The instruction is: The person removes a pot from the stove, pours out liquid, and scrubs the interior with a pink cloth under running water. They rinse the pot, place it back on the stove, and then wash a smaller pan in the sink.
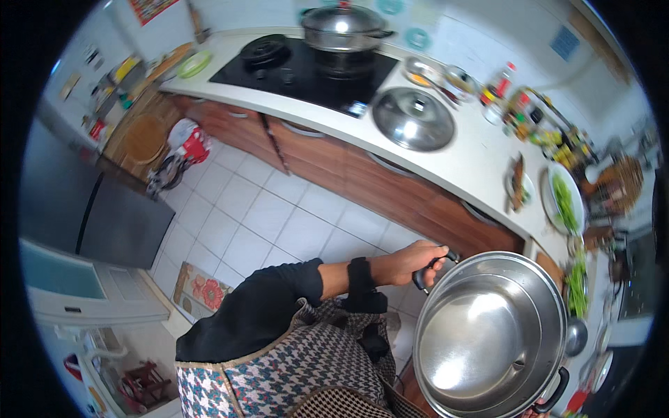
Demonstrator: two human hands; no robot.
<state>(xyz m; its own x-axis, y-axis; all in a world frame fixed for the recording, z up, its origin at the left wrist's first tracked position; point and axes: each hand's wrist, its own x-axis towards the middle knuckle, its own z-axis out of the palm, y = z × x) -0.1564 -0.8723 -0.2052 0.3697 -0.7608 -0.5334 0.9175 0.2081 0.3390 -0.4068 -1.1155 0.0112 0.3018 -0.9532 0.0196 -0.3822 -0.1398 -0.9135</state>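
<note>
My left hand (415, 261) grips one black handle (419, 279) of a wide stainless steel pot (491, 334). The pot has no lid on and is held off to my right, its shiny inside turned up toward me. A small spot (517, 364) shows low inside; whether there is water in it I cannot tell. By the opposite handle (555, 392), a few fingertips of my right hand (534, 413) show at the picture's lower rim, with the rest hidden. They seem to hold the pot there.
A lidded steel pot (342, 31) sits on the black cooktop (298, 78). Along the counter (470, 167) lie a domed lid (414, 120), bottles (504, 81), a fish dish (518, 183) and a bowl of green vegetables (564, 201). Bags (188, 141) stand on the tiled floor (277, 209).
</note>
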